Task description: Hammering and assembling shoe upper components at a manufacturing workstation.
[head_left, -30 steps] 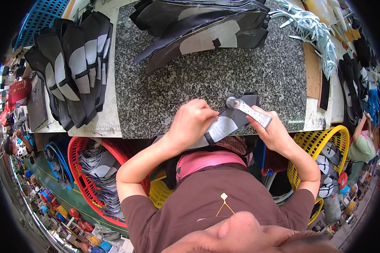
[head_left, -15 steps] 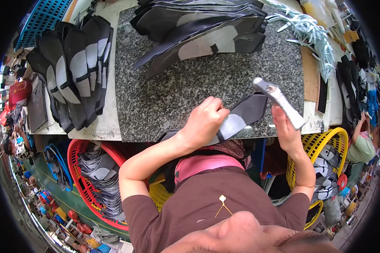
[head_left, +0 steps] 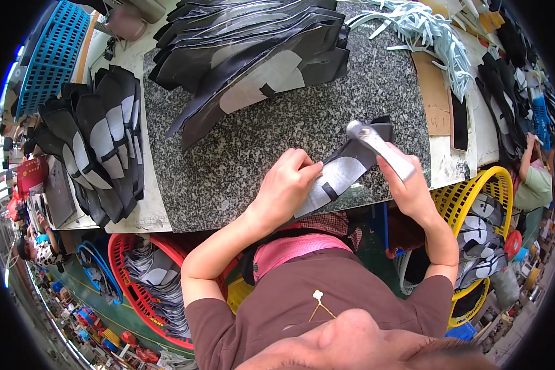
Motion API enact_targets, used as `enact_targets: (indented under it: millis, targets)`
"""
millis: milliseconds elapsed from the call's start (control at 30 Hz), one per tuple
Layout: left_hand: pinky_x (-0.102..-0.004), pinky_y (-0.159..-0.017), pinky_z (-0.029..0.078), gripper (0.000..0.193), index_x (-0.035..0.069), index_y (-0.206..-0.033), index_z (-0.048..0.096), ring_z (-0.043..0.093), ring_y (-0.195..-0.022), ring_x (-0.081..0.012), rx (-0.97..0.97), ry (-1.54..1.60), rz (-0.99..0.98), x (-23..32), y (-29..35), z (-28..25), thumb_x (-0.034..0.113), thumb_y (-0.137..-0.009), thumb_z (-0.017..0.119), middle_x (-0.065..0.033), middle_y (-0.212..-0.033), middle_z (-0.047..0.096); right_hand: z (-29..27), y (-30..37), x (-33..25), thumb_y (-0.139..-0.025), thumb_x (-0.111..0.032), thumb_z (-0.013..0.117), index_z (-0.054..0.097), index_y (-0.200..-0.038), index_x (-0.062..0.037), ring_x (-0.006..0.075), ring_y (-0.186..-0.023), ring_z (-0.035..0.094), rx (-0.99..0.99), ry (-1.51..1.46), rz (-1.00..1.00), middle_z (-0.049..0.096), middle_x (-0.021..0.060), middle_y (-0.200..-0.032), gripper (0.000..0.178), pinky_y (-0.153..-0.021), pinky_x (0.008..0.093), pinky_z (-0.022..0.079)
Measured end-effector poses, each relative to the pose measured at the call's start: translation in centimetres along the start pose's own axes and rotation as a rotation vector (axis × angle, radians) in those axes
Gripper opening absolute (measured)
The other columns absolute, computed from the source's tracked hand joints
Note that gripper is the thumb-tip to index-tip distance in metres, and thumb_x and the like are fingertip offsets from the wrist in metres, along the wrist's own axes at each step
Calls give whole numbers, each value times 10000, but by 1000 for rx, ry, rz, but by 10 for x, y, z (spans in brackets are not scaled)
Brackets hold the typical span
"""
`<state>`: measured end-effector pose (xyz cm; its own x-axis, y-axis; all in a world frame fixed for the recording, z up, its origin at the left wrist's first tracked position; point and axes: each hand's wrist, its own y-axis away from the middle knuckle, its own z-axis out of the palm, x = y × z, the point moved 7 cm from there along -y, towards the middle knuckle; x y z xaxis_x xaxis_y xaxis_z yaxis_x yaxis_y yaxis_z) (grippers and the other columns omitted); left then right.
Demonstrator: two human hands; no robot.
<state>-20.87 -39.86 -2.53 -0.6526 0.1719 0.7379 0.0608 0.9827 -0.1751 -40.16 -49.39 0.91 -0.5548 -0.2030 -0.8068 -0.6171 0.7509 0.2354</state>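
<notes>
A black, flat shoe-upper-like piece with a silver-grey panel (head_left: 339, 174) lies slantwise across the near edge of the speckled stone slab (head_left: 228, 179). My left hand (head_left: 288, 185) is closed in a pinch on this piece's left edge. In my right hand (head_left: 410, 188) is a cobbler's hammer (head_left: 382, 150) with a pale metal head; its handle is hidden within my grip. The hammer's rounded end is over the piece's far right part; whether it touches cannot be made out. Beyond my hands, a fanned stack of similar dark pieces (head_left: 253, 86) rests on the slab.
More dark pieces (head_left: 98, 135) lie at left, near a blue basket (head_left: 52, 55). Pale blue strips (head_left: 438, 43) are heaped at far right. Below the table edge stand a red basket (head_left: 120, 265) and a yellow basket (head_left: 505, 185), both holding pieces. Another person (head_left: 532, 179) is at far right.
My right hand has brought the hammer left, over the piece. The piece shows more of its grey panel. The view has shifted, so the slab and stack appear lower and further left.
</notes>
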Motion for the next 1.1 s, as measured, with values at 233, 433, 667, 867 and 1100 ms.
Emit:
enact_targets:
  millis: [233, 433, 667, 867, 1100]
  targets:
    - [-350, -805, 556, 325, -87, -1103, 684, 576, -935, -281, -95, -289, 183, 20, 4, 9, 35, -802, 672, -136, -980, 585, 27, 10, 9, -909, 21, 547, 579, -1022, 9, 476, -771, 641, -130, 110, -103, 610, 254, -852, 118, -649, 440, 505]
    - [-351, -717, 562, 345, -32, -1119, 692, 601, -888, -260, -22, -393, 226, 22, 10, 9, 35, -781, 693, -108, -959, 590, 28, 15, -8, -982, -60, 604, 637, -1211, 47, 265, -632, 613, -36, -32, -231, 646, 145, -782, 254, -612, 359, 479]
    - [-354, -626, 540, 150, 56, -799, 696, 611, -703, -242, 133, -384, 137, 13, 17, -4, 151, -839, 805, -63, -744, 582, 19, 7, -37, -883, 22, 533, 563, -991, 21, 483, -735, 623, -22, -11, -192, 567, 231, -727, 112, -626, 427, 481]
    - [-378, -671, 552, 122, 23, -883, 714, 644, -779, -280, -25, 143, -154, -16, 31, -17, 70, -819, 806, -102, -830, 629, 54, 5, -16, -882, -39, 559, 591, -1026, 17, 501, -825, 657, -218, 120, -23, 654, 291, -812, 158, -704, 537, 516]
    - [-403, -734, 558, 233, -20, -1024, 712, 641, -871, -296, 53, -183, 58, 10, 46, -10, 17, -804, 780, -119, -917, 639, 47, 11, -33, -896, -20, 544, 533, -964, 14, 485, -770, 643, -147, -20, -173, 596, 249, -731, 77, -622, 468, 477]
